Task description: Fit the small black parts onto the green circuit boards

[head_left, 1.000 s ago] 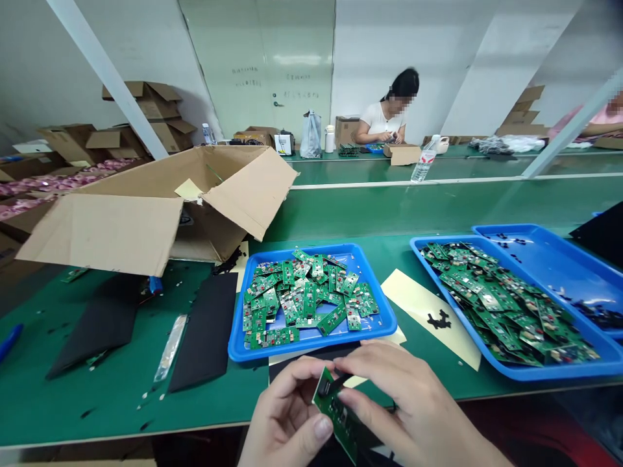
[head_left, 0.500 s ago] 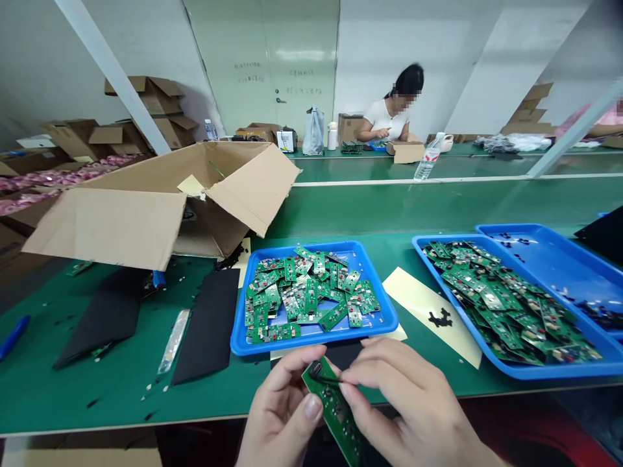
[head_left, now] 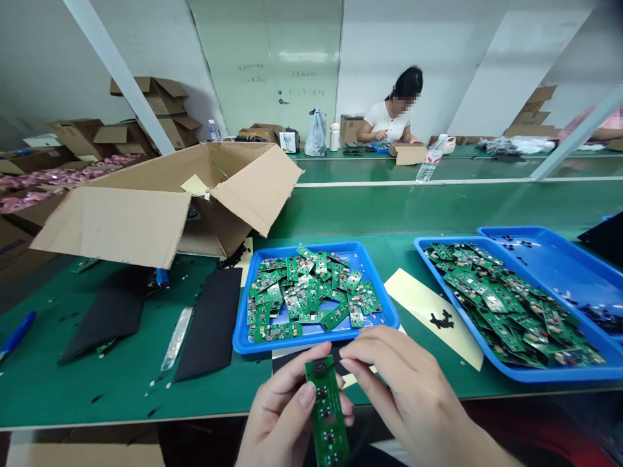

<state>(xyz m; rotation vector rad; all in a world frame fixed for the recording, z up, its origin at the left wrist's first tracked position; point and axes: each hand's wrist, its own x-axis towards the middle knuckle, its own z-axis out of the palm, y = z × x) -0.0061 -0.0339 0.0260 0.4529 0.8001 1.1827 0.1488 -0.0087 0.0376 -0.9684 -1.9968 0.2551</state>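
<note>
My left hand grips a narrow green circuit board, thumb pressed on its face, the board standing lengthwise toward me. My right hand hovers just right of the board's top end with fingertips pinched together; whether anything small sits between them I cannot make out. Right behind both hands lies a blue tray heaped with several small green boards. A yellowish backing sheet with a black cut-out piece lies to the right of that tray.
Two more blue trays sit at the right, one piled with green boards. An open cardboard box lies on its side at the left. Black foam sheets lie on the green bench. A person in white sits at the far bench.
The board has turned from tilted to facing me lengthwise in my left hand. My right fingertips have come off its top end and shifted slightly right.
</note>
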